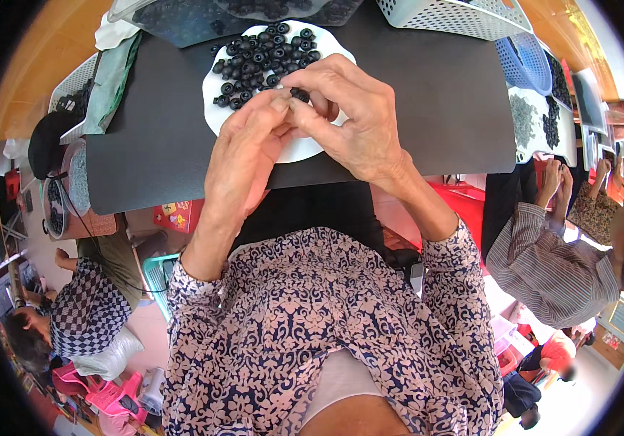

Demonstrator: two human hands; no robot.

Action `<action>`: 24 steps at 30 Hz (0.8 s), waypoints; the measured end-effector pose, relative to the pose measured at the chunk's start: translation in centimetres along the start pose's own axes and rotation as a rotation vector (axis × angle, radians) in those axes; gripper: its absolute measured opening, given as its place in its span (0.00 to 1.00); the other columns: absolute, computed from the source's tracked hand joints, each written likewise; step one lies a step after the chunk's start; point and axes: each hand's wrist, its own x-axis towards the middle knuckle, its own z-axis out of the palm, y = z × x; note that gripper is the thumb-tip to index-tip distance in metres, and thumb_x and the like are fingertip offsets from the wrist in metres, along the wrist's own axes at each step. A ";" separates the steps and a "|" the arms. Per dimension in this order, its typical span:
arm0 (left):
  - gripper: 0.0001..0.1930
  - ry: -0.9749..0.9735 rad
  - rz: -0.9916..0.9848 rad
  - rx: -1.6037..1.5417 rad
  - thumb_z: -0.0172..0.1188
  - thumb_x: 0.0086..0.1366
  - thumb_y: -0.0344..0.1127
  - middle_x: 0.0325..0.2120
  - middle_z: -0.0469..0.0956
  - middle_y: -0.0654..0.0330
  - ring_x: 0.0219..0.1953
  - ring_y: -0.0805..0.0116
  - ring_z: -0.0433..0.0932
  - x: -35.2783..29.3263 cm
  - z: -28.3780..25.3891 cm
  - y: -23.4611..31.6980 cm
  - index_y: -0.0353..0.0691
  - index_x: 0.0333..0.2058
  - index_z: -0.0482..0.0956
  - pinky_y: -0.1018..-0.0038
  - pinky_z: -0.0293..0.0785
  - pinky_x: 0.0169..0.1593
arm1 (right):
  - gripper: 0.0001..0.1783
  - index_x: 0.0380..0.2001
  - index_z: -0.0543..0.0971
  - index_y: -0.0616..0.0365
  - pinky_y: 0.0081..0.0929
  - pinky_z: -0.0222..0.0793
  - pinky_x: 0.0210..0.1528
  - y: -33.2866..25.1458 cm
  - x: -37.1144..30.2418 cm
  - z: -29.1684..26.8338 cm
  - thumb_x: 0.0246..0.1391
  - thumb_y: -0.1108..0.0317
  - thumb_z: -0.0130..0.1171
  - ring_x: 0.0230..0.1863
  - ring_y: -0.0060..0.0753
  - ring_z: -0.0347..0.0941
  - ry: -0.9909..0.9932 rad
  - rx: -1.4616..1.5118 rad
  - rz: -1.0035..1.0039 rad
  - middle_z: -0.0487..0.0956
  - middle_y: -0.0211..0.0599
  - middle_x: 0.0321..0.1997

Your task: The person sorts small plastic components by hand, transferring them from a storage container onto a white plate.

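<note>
Left hand (243,149) and right hand (352,116) meeting fingertip to fingertip, pinching one small black ring (299,94). Underneath, white round plate (299,147), matte dark mat (428,102). Far side: heaped glossy rubbery black rings (261,62).

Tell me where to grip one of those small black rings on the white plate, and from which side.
Take a loose black ring at the pile's left edge, on the white plate. It lies flat and slightly apart from the pile, so pinching across its outer rim from above probably works best. The left hand is nearer; the right hand covers the plate's right part.
</note>
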 end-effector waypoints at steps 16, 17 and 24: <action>0.10 -0.032 -0.130 0.133 0.54 0.67 0.30 0.36 0.78 0.59 0.40 0.71 0.77 1.3 0.0 0.9 0.31 0.44 0.77 0.75 0.73 0.49 | 0.16 0.38 0.80 0.58 0.26 0.75 0.32 0.9 -1.2 -0.9 0.42 0.78 0.66 0.30 0.32 0.76 0.003 0.024 -0.053 0.75 0.36 0.31; 0.11 -0.009 -0.120 0.231 0.55 0.67 0.31 0.36 0.79 0.60 0.39 0.74 0.77 1.3 0.0 0.9 0.32 0.45 0.77 0.77 0.73 0.47 | 0.16 0.38 0.80 0.58 0.26 0.75 0.32 0.8 -1.2 -0.9 0.42 0.78 0.66 0.30 0.32 0.76 0.004 0.026 -0.053 0.75 0.36 0.31; 0.12 0.116 0.025 0.676 0.56 0.67 0.33 0.32 0.80 0.63 0.37 0.80 0.74 0.2 0.4 2.1 0.33 0.45 0.76 0.82 0.70 0.44 | 0.14 0.35 0.78 0.59 0.25 0.72 0.31 1.1 -1.4 -0.3 0.42 0.78 0.66 0.28 0.29 0.75 0.039 0.033 0.018 0.77 0.34 0.31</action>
